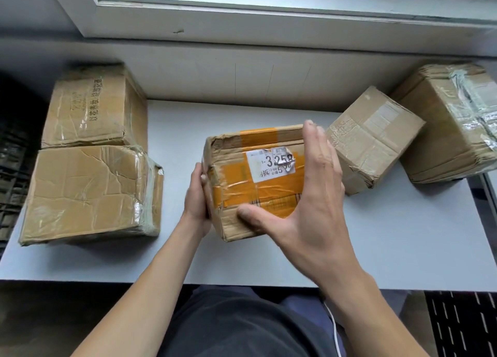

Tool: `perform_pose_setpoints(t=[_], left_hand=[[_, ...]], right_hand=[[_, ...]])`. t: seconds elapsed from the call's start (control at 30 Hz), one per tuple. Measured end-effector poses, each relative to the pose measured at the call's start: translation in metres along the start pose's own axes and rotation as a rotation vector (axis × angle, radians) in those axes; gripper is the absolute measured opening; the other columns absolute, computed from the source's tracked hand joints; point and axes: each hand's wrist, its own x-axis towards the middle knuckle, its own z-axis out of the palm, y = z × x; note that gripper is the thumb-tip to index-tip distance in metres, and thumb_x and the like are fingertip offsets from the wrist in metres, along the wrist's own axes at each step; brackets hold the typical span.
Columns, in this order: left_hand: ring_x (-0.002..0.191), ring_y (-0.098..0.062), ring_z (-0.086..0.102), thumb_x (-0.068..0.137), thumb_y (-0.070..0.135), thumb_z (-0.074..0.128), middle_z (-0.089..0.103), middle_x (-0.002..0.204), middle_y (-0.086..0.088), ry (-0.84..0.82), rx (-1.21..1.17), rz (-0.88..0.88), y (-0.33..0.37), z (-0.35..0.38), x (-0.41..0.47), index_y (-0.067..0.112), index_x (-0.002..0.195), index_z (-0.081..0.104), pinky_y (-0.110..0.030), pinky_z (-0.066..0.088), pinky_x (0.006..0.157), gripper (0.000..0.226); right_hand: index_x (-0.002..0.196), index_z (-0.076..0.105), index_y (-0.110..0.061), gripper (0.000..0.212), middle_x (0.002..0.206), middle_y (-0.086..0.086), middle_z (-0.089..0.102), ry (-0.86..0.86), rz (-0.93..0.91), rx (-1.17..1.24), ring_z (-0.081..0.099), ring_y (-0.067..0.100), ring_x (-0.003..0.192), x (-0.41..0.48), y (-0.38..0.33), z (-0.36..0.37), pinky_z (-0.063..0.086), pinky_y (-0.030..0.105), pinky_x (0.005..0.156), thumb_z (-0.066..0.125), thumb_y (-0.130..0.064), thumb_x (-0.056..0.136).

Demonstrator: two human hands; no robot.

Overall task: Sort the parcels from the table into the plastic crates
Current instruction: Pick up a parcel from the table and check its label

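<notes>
The right hand point(317, 200) covers the right side of the middle parcel point(250, 187). The left hand point(195, 195) has its fingers hidden behind the parcel's left side. The label's point(269, 164) small print is too tiny to read. The right edge cuts off the big box point(451, 125). The dark barred thing point(13, 174) at far left is too dim to name.

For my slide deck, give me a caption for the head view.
Left hand grips, right hand presses the orange-taped parcel; two other parcels flank each side.
</notes>
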Motion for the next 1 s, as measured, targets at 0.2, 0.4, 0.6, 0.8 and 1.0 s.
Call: perform_pose_setpoints(t=[0.2, 0.4, 0.6, 0.8, 1.0], left_hand=[[0.092, -0.019, 0.076, 0.097, 0.063, 0.056, 0.081, 0.095, 0.002, 0.202, 0.216, 0.163, 0.024, -0.036, 0.001, 0.024, 0.104, 0.077, -0.039, 0.061, 0.084, 0.045], [0.080, -0.015, 0.065, 0.108, 0.057, 0.039, 0.074, 0.084, 0.000, 0.215, 0.257, 0.179, 0.003, -0.055, -0.001, 0.014, 0.092, 0.071, -0.035, 0.051, 0.075, 0.055], [0.103, -0.024, 0.072, 0.108, 0.031, 0.050, 0.081, 0.093, 0.001, 0.080, 0.308, 0.046, -0.020, -0.048, 0.008, 0.021, 0.087, 0.080, -0.036, 0.054, 0.088, 0.038], [0.109, -0.006, 0.072, 0.079, 0.074, 0.061, 0.078, 0.115, 0.008, -0.126, 0.305, 0.147, 0.019, -0.036, -0.018, 0.028, 0.116, 0.072, -0.033, 0.050, 0.099, 0.061], [0.104, -0.015, 0.073, 0.070, 0.054, 0.084, 0.078, 0.111, 0.000, -0.063, 0.361, 0.354, 0.049, -0.033, -0.045, 0.016, 0.121, 0.066, -0.037, 0.055, 0.099, 0.067]], right_hand=[[0.161, 0.034, -0.033, 0.080, 0.168, -0.016, 0.022, -0.238, 0.379, 0.444, 0.019, -0.005, 0.153, 0.015, 0.066, 0.024, 0.018, 0.033, 0.129, 0.062, -0.052, 0.088], [0.111, 0.081, -0.032, 0.044, 0.115, -0.014, 0.077, -0.220, 0.652, 0.638, 0.067, 0.003, 0.111, 0.008, 0.110, 0.037, 0.051, 0.033, 0.100, 0.038, -0.024, 0.112], [0.127, 0.071, -0.024, 0.025, 0.121, -0.008, 0.075, -0.167, 0.616, 0.601, 0.068, 0.012, 0.117, 0.007, 0.118, 0.043, 0.053, 0.043, 0.107, 0.054, -0.027, 0.109], [0.124, 0.071, -0.018, 0.030, 0.122, 0.001, 0.076, -0.061, 0.736, 0.861, 0.070, 0.014, 0.108, 0.001, 0.131, 0.038, 0.055, 0.037, 0.091, 0.045, -0.012, 0.110], [0.133, 0.067, -0.024, 0.034, 0.124, 0.001, 0.075, -0.117, 0.850, 0.844, 0.070, 0.018, 0.111, 0.002, 0.139, 0.054, 0.055, 0.038, 0.092, 0.040, -0.024, 0.113]])
